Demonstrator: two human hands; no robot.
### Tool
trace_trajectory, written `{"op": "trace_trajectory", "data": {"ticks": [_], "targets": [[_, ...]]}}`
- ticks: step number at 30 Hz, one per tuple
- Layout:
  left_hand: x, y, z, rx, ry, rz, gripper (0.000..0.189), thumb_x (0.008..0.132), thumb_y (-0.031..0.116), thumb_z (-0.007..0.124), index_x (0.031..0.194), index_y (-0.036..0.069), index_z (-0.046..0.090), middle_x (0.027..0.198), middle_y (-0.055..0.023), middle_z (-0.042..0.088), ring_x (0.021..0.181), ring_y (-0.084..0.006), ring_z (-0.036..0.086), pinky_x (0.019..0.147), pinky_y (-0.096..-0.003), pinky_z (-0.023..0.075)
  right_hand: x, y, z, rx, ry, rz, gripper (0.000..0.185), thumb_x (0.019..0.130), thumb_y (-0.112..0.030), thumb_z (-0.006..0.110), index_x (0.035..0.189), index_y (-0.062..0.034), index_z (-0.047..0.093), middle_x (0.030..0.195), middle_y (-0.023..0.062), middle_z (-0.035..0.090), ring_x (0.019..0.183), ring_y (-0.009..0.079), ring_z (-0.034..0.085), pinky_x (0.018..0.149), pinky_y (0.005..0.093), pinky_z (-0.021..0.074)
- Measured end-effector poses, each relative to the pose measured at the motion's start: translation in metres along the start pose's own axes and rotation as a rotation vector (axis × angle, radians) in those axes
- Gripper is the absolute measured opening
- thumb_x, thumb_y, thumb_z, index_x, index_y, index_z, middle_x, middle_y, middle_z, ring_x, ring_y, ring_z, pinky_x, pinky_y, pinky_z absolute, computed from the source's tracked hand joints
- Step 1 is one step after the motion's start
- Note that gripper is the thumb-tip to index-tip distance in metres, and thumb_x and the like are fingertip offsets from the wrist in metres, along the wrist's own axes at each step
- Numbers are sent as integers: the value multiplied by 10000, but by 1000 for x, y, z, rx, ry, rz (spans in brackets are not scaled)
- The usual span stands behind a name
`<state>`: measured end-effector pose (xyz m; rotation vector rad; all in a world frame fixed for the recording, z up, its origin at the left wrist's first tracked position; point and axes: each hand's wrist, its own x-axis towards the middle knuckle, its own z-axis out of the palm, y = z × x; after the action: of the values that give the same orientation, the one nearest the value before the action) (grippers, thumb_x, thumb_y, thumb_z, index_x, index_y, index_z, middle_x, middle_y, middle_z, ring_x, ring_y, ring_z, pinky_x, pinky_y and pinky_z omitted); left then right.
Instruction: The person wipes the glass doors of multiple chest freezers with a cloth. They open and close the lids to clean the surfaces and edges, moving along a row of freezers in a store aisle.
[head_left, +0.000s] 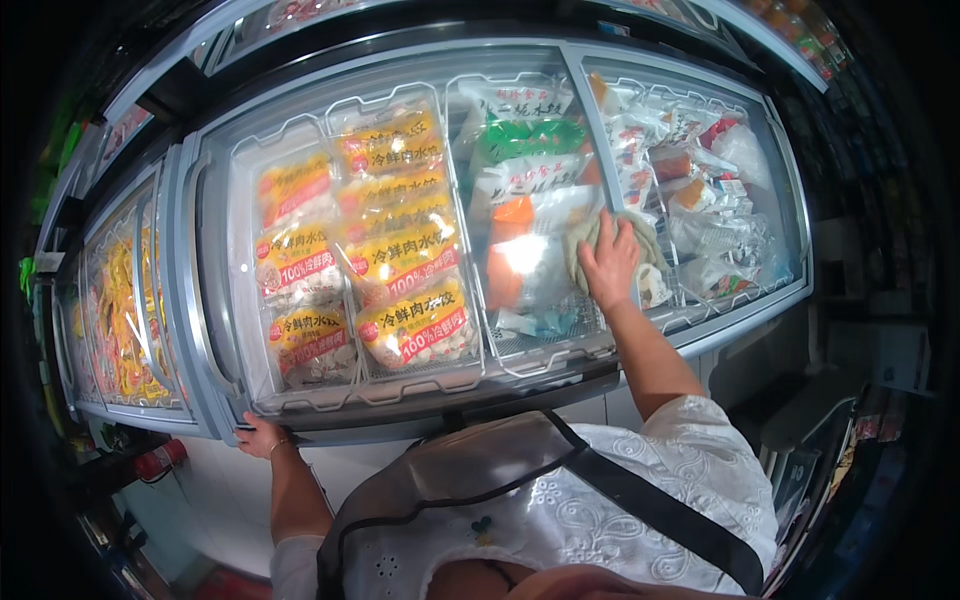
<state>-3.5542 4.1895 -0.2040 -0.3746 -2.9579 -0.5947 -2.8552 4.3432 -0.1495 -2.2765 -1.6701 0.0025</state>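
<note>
My right hand (611, 262) presses a greyish-green cloth (581, 244) against the glass top of a chest freezer, fingers spread over it. Beneath the cloth runs the metal frame (598, 142) between two glass panels. My left hand (260, 436) grips the freezer's front edge (337, 435) at the lower left. Under the left glass lid (405, 64), packs of frozen dumplings (409, 322) in yellow, red and clear wrapping fill wire baskets (469, 255). White and green bags (532, 139) lie to their right. Mixed plastic bags (712, 232) are under the right panel.
A second freezer (124, 315) with yellow packages adjoins on the left. More glass-topped cases (300, 15) stand behind. A red cylinder (160, 459) lies low on the left. The freezer's lid handle (202, 277) is at its left side. Dim stocked shelves (806, 37) line the right.
</note>
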Motion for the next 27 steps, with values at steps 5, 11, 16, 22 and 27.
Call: {"op": "trace_trajectory", "data": {"ticks": [5, 11, 16, 22, 27], "targets": [[2, -6, 1, 69, -33, 37, 826, 949, 644, 422, 1488, 21, 370, 1513, -329, 291, 1415, -440, 283, 1152, -496, 270, 124, -8, 22, 35, -2, 16, 703, 896, -481, 522, 1470, -93, 405, 1467, 231, 347, 1390, 370, 327, 1125, 514, 246], [1, -5, -5, 20, -20, 77, 871, 964, 617, 423, 1464, -90, 327, 1511, -321, 304, 1420, -428, 277, 1164, -473, 259, 258, -30, 55, 13, -5, -2, 718, 896, -530, 478, 1474, -110, 409, 1491, 227, 338, 1402, 369, 325, 1118, 510, 270], [0, -1, -12, 210, -55, 34, 883, 971, 604, 426, 1440, -138, 326, 1492, -318, 349, 1412, -416, 306, 1182, -444, 243, 342, -65, 75, -59, 29, 107, 723, 891, -575, 432, 1473, -146, 412, 1525, 227, 326, 1410, 380, 334, 1121, 534, 263], [-4, -7, -4, 181, -2, 58, 874, 977, 586, 440, 1440, -146, 323, 1510, -317, 320, 1424, -409, 291, 1198, -428, 217, 382, -126, 91, -49, 13, 159, 674, 921, -515, 406, 1446, -94, 431, 1494, 239, 352, 1411, 371, 313, 1123, 531, 257], [-5, -14, -2, 72, 28, 112, 825, 985, 529, 476, 1414, -164, 350, 1481, -346, 333, 1388, -443, 322, 1182, -445, 241, 365, -232, 129, -3, 68, -103, 662, 920, -526, 417, 1397, -70, 465, 1468, 248, 387, 1372, 390, 365, 1113, 497, 298]]}}
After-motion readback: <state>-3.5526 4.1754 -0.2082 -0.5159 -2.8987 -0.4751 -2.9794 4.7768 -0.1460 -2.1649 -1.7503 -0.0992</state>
